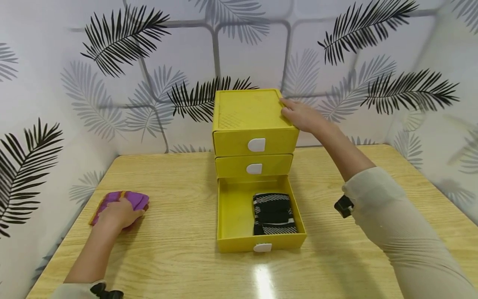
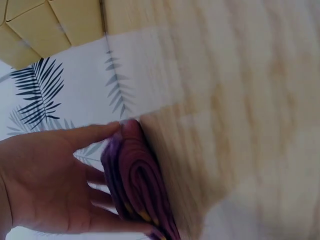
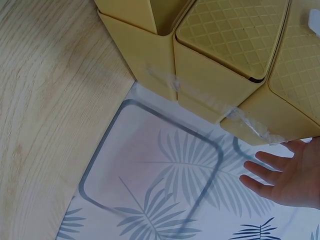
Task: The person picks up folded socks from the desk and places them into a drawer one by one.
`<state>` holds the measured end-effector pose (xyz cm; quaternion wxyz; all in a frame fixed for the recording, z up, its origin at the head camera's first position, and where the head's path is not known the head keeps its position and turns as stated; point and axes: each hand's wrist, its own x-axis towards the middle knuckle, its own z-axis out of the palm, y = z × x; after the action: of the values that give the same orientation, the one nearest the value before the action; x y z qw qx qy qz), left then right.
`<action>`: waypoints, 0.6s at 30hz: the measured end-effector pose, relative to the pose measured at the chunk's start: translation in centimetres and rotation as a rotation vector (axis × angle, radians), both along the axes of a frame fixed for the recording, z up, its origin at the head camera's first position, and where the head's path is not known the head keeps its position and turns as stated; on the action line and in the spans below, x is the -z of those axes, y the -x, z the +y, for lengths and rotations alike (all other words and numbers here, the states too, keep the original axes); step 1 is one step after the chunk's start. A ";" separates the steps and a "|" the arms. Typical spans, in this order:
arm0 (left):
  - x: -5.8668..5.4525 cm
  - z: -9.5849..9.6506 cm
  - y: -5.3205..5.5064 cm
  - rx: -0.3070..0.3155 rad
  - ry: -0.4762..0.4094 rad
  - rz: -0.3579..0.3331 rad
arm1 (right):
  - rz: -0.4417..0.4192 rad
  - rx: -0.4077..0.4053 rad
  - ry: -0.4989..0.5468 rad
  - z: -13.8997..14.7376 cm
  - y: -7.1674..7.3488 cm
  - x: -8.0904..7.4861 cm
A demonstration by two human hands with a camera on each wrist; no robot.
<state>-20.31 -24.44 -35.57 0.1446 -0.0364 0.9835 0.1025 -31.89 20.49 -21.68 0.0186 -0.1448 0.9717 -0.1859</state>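
A folded purple cloth (image 1: 139,201) with an orange-yellow band lies at the left of the table. My left hand (image 1: 118,214) grips it from above; in the left wrist view, thumb and fingers reach around the cloth's rolled-looking folds (image 2: 142,175). A yellow drawer unit (image 1: 248,110) stands at the middle back. Its bottom drawer (image 1: 236,209) is pulled out and holds a folded black-and-white patterned cloth (image 1: 274,214) on the right side. My right hand (image 1: 304,115) rests on the unit's top right edge, fingers extended in the right wrist view.
Two upper drawers with white tabs (image 1: 256,145) are closed. Clear tape (image 3: 245,120) runs along the unit's side. A wooden table (image 1: 175,249) carries everything, and a leaf-patterned backdrop (image 1: 246,54) stands behind it and along both sides.
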 end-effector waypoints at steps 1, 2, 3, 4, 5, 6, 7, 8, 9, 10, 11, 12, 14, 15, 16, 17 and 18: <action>0.2 0.1 0.2 0.032 -0.005 0.024 | 0.001 -0.001 0.000 0.0 -0.1 -0.1; 0.4 0.3 0.5 0.067 -0.019 0.043 | 0.001 -0.001 0.001 0.0 -0.1 -0.1; 0.6 0.4 0.7 0.110 -0.028 0.064 | 0.000 -0.001 -0.001 0.0 -0.1 -0.2; 0.7 0.5 1.0 0.153 -0.042 0.086 | 0.000 0.000 -0.001 0.0 -0.2 -0.2; 0.9 0.6 1.4 0.195 -0.057 0.108 | 0.000 0.001 -0.002 0.0 -0.2 -0.2; 1.1 0.6 1.7 0.241 -0.068 0.127 | 0.000 0.001 -0.004 0.0 -0.2 -0.3; 1.2 0.7 2.1 0.287 -0.083 0.143 | -0.001 0.002 -0.005 0.0 -0.2 -0.3; 1.3 0.8 2.4 0.325 -0.102 0.154 | -0.002 0.004 -0.006 0.0 -0.1 -0.3; 1.4 1.0 2.7 0.364 -0.113 0.168 | -0.003 0.005 -0.009 0.0 -0.1 -0.2; 1.4 1.1 3.0 0.398 -0.134 0.176 | -0.005 0.006 -0.008 0.0 -0.1 -0.2; 1.5 1.1 3.2 0.426 -0.158 0.173 | -0.007 0.007 -0.007 0.0 0.0 -0.2; 1.4 1.2 3.4 0.448 -0.183 0.169 | -0.008 0.006 -0.006 0.0 0.0 -0.2; 1.3 1.2 3.7 0.462 -0.242 0.154 | -0.008 0.006 -0.003 0.0 0.0 -0.1; 1.2 1.2 3.9 0.456 -0.266 0.155 | -0.008 0.005 -0.001 0.0 0.1 -0.1; 1.1 1.3 4.0 0.445 -0.283 0.167 | -0.008 0.004 0.001 0.0 0.1 -0.1; 1.0 1.3 4.1 0.418 -0.291 0.173 | -0.007 0.001 0.001 0.0 0.1 -0.1; 0.9 1.4 4.1 0.377 -0.300 0.176 | -0.007 0.000 0.001 0.1 0.1 -0.1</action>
<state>-24.45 -23.06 -36.42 0.0787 0.1785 0.9556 0.2211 -31.96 20.54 -21.59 0.0220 -0.1442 0.9715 -0.1869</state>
